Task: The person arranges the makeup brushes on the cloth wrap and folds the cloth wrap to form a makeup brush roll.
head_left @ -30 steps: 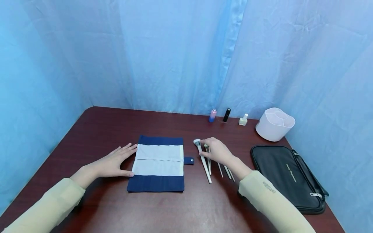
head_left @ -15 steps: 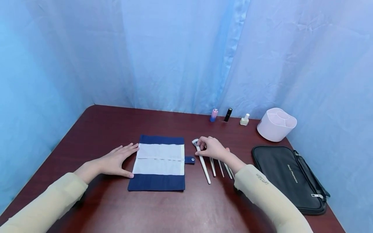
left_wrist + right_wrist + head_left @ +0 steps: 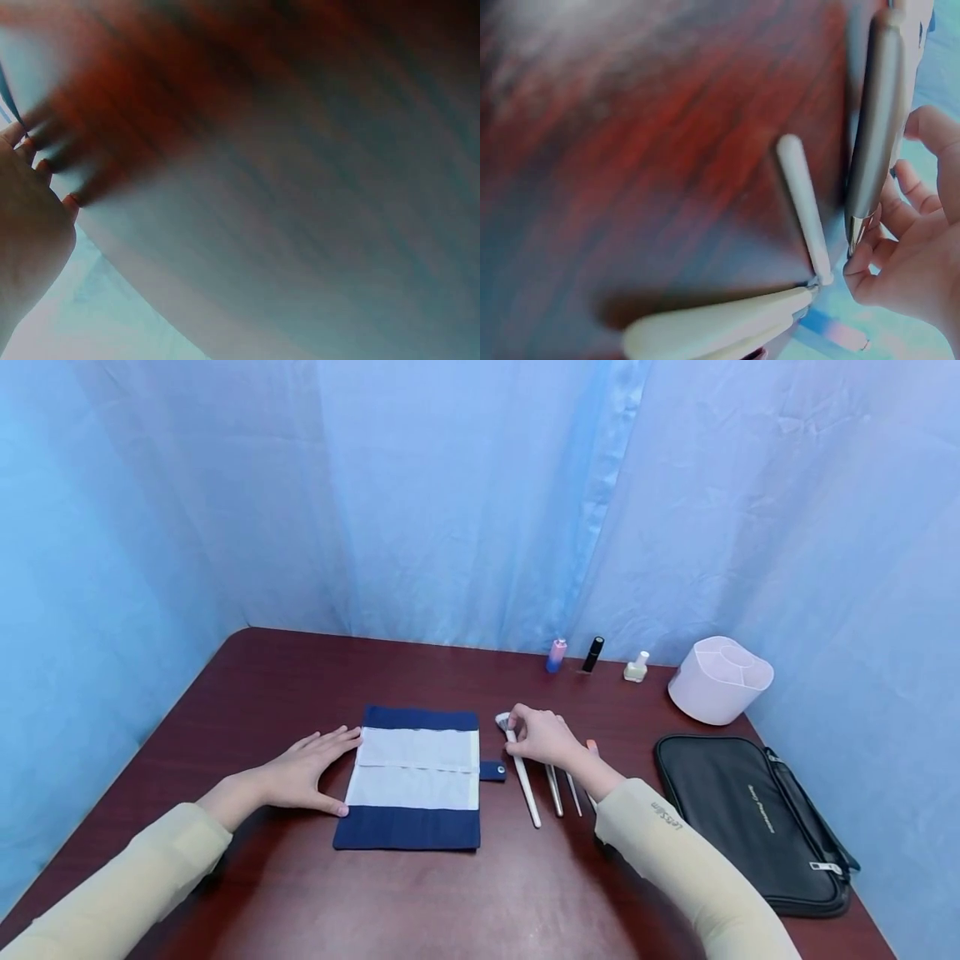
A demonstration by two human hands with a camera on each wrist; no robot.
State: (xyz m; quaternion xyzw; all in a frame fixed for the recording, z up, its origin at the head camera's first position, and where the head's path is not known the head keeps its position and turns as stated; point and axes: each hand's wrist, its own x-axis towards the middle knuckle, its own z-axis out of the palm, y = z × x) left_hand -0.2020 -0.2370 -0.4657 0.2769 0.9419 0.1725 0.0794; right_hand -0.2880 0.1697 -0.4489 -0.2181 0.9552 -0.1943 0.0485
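Observation:
A navy brush roll (image 3: 405, 828) with pale inner pockets lies unfolded on the table. My left hand (image 3: 307, 774) rests flat along its left edge, fingers spread. In the head view, my right hand (image 3: 546, 739) has its thumb and finger at the ferrule of a white-handled makeup brush (image 3: 527, 789), pinching it near the bristles. Just right of it lie several more makeup brushes (image 3: 554, 791), their heads mostly hidden under that hand. The right wrist view shows a thick-handled brush (image 3: 874, 120) in front of the curled fingers and slimmer brushes (image 3: 805, 206) lower down.
Along the back stand a pink-and-blue bottle (image 3: 557, 656), a black tube (image 3: 593, 655) and a pale nail polish bottle (image 3: 636, 667). A white divided holder (image 3: 705, 689) and a black zip case (image 3: 727, 810) occupy the right side. Blue curtains (image 3: 450, 510) border the table (image 3: 420, 902).
My right hand has shifted left over the brushes and closed on the leftmost one, which has moved slightly left. My left hand stays at the roll's edge.

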